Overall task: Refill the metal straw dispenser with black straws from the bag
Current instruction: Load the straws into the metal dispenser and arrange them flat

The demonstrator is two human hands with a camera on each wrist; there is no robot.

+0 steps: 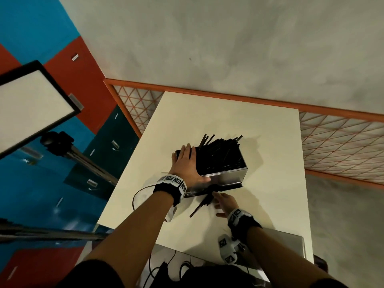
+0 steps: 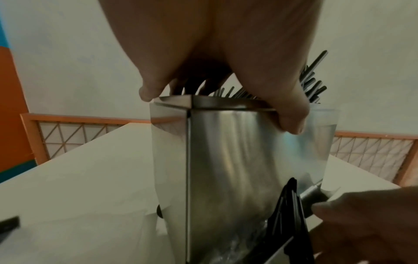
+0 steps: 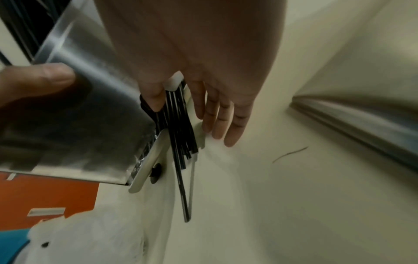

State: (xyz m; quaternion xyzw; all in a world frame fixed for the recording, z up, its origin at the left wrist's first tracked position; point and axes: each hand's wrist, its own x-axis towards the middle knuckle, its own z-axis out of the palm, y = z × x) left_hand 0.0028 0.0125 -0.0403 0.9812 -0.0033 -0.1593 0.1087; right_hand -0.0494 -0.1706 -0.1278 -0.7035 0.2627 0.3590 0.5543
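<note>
The dispenser (image 1: pixel 226 179) stands mid-worktop (image 1: pixel 259 204), crammed with straws (image 1: pixel 220 154) poking out the top. The left grip (image 1: pixel 185 165) clasps its top, thumb hooked over the front rim. The right grip (image 1: pixel 225 202) pinches a bundle (image 3: pixel 178 128) of straws at its base. The bag (image 3: pixel 79 241) lies near its left.

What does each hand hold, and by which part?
Left hand grips the metal dispenser by its top rim; right hand pinches black straws near their upper ends.

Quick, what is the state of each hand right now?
Left hand: closed, grips the top of the metal straw dispenser.
Right hand: closed, thumb and forefinger pinch a bunch of black straws at its front.
</note>
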